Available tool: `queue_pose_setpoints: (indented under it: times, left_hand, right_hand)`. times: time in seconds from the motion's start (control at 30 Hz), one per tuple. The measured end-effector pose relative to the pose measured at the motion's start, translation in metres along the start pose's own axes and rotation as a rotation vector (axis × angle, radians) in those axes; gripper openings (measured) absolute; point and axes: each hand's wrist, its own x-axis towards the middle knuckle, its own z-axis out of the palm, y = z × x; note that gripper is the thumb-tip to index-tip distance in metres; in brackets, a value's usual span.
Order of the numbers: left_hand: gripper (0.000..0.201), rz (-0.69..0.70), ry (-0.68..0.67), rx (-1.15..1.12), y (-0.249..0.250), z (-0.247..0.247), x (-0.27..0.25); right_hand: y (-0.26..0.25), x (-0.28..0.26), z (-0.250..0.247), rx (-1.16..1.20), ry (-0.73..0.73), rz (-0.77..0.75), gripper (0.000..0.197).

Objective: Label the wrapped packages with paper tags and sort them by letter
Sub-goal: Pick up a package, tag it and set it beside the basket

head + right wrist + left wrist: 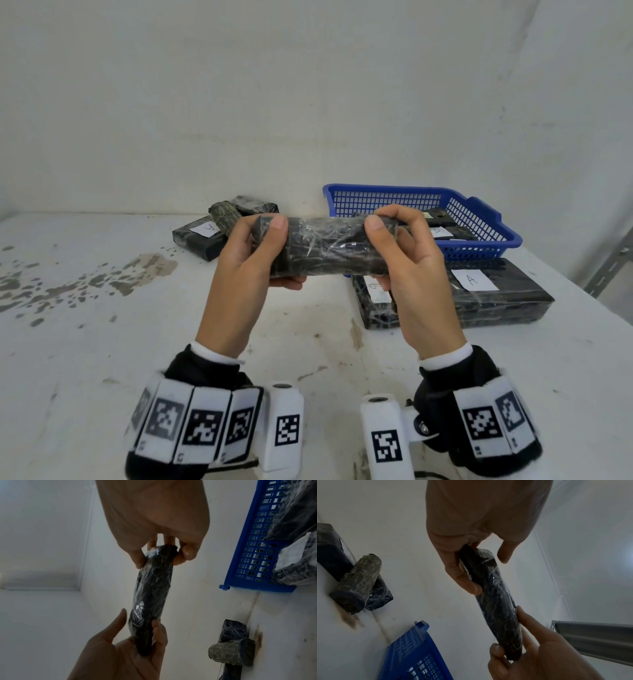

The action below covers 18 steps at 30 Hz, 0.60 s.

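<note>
Both hands hold a dark wrapped package (329, 246) level above the worktop (102, 342): left hand (246, 260) grips its 9 o'clock end, right hand (407, 263) its 3 o'clock end. Blue basket (479, 219) sits at 2 o'clock, near the back wall; bare worktop lies toward 8 o'clock.

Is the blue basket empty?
No, the blue basket has dark wrapped packages inside it, at least one with a white paper tag.

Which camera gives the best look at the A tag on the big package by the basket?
The head view: the tag faces the camera, its letter legible. The left wrist view misses that big package; the right wrist view shows only a blurred white patch.
</note>
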Motion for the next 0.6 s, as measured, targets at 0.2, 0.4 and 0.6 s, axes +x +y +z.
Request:
queue_pose_setpoints:
  times: [0.2,0.4,0.6]
  left_hand:
    - [0.028,0.035,-0.009,0.054,-0.0025,0.0032,-0.0019]
    - [0.037,0.063,-0.029,0.063,-0.0023,0.0032,-0.0031]
    - [0.030,0.087,-0.044,-0.025,-0.0024,-0.0029,0.0004]
  right_hand:
    - [0.0033,-0.0014,0.0043,0.006,0.021,-0.031,0.033]
    - [0.0034,-0.0041,0.0085,-0.042,0.037,-0.068,0.052]
    - [0.0014,-0.0046,0.0076,-0.082,0.046,-0.036,0.068]
